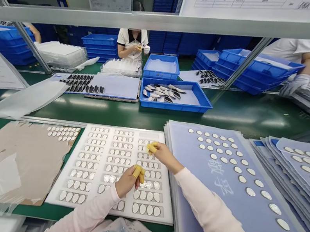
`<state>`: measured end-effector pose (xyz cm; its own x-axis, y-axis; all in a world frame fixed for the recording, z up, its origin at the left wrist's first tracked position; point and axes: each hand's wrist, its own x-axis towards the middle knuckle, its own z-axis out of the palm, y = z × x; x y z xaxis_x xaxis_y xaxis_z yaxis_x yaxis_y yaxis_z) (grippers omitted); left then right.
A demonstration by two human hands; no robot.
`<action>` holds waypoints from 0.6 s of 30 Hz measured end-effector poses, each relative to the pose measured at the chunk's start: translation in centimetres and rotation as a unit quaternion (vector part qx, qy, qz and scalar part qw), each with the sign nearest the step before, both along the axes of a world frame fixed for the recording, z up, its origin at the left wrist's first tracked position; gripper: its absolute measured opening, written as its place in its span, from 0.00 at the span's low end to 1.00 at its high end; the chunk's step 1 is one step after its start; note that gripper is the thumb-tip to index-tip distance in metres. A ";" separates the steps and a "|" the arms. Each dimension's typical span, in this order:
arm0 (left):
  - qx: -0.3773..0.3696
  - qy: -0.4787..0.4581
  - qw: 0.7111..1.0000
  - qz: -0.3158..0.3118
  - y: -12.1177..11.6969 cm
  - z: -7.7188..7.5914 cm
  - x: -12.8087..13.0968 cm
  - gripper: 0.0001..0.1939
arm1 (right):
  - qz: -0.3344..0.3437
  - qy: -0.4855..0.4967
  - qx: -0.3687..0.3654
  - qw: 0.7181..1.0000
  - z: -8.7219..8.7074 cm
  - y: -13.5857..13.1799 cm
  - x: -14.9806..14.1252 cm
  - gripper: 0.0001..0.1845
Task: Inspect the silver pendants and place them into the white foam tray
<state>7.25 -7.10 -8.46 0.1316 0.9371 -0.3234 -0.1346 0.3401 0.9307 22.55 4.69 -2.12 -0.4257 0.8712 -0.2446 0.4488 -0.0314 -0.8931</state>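
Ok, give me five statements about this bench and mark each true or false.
1. The left hand and right hand are both over the white tray. True.
2. The finger covers are blue. False: they are yellow.
3. The cardboard lies left of the white tray. True.
4. The nearest blue bin is empty. False: it holds black and white pieces.
5. Ovals lie on the bluish sheet. True.

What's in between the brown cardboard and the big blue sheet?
The white tray, with rows of ovals, lies between the cardboard and the blue sheet, seen in the head view.
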 end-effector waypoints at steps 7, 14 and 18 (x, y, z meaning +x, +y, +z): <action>-0.006 0.006 1.000 0.014 -0.7 -4.0 -0.1 0.29 | -0.022 -0.213 0.054 0.975 -3.1 7.7 -4.8 0.15; -0.004 -0.007 1.000 0.018 -0.5 -4.8 -0.2 0.29 | -0.018 -0.344 0.071 0.936 -4.7 10.0 -7.2 0.16; -0.006 -0.010 1.000 0.023 -0.6 -5.1 -0.1 0.26 | -0.011 -0.385 0.068 0.920 -5.1 10.5 -7.9 0.17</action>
